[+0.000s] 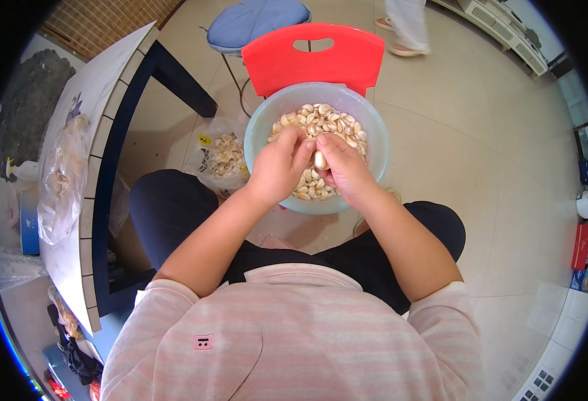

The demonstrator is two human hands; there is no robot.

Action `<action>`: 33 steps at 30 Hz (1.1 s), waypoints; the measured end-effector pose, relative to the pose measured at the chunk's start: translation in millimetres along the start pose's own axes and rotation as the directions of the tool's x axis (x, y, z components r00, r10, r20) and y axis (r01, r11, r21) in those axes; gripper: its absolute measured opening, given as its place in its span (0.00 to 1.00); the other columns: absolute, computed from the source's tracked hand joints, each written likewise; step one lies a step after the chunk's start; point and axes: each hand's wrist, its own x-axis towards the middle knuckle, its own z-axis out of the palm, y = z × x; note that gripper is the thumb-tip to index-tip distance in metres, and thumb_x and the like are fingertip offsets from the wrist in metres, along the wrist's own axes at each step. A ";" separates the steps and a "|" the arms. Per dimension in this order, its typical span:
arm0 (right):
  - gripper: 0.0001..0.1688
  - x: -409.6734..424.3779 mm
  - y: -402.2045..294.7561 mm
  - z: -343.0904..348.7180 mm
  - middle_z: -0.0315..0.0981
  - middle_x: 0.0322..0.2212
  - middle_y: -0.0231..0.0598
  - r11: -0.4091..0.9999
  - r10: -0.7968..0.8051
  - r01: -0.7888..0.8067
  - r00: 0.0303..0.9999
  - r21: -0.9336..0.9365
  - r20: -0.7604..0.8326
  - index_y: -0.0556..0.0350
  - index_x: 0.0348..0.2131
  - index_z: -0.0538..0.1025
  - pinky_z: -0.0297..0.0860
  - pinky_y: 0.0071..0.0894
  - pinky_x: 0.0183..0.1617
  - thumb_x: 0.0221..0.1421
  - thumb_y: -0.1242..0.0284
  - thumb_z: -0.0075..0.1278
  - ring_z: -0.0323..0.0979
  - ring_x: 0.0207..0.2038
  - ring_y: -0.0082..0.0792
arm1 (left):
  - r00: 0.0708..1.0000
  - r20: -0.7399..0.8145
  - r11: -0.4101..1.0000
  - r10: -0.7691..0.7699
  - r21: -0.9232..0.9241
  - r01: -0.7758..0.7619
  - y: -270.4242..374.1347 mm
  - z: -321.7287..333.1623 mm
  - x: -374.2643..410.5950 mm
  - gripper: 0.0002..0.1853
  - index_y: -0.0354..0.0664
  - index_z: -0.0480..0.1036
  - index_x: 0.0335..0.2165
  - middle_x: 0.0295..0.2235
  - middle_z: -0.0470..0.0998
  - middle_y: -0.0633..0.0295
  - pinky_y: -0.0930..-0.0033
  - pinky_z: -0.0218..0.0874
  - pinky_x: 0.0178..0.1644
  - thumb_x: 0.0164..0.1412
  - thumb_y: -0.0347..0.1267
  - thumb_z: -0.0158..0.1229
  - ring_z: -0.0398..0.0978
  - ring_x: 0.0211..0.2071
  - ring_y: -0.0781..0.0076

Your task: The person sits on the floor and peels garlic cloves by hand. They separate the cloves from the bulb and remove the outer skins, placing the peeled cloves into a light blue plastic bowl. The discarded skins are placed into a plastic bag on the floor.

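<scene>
A round pale blue plastic basin (381,145) in front of me holds many garlic cloves (334,122), most with skin on. My left hand (284,163) and my right hand (343,165) meet above its middle, thumbs and fingertips close together. Between them is a garlic clove (320,160), gripped by the fingers of my right hand. The left fingertips pinch at the top of what the right hand holds; whether it is the same clove or another piece is hidden by the fingers.
The basin rests on a red plastic chair (319,62); behind is a stool with a blue cushion (258,25). A plastic bag of garlic skins (226,155) is left of the basin. A table (85,200) runs along the left. Another person's legs (409,25) are at the top right.
</scene>
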 end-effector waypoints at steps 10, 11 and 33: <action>0.19 1.6 0.7 -3.6 0.56 0.16 0.25 0.995 0.044 -0.048 0.998 0.092 0.037 0.49 0.29 0.66 0.45 0.15 0.16 0.54 0.53 0.42 0.49 0.15 0.15 | 0.980 -0.125 0.955 -0.153 -0.272 0.114 -16.7 -1.9 4.9 0.07 0.36 0.65 0.30 0.21 0.66 0.64 0.75 0.58 0.30 0.60 0.30 0.43 0.65 0.24 0.74; 0.19 2.2 0.2 -3.6 0.56 0.16 0.24 0.993 0.052 -0.055 0.998 0.104 0.033 0.49 0.29 0.66 0.45 0.15 0.16 0.54 0.53 0.41 0.48 0.15 0.15 | 0.979 -0.200 0.987 -0.041 -0.161 0.009 -23.3 -0.7 7.1 0.08 0.36 0.65 0.31 0.21 0.66 0.65 0.75 0.58 0.31 0.60 0.30 0.43 0.65 0.25 0.75; 0.22 -4.5 5.0 2.6 0.64 0.24 0.33 0.995 -0.095 0.099 0.987 -0.028 0.126 0.58 0.43 0.58 0.59 0.17 0.22 0.54 0.66 0.46 0.61 0.21 0.18 | 0.996 -0.091 0.978 -0.015 -0.209 -0.004 -12.7 5.7 -2.5 0.09 0.38 0.64 0.31 0.20 0.65 0.67 0.79 0.54 0.25 0.61 0.30 0.39 0.61 0.21 0.80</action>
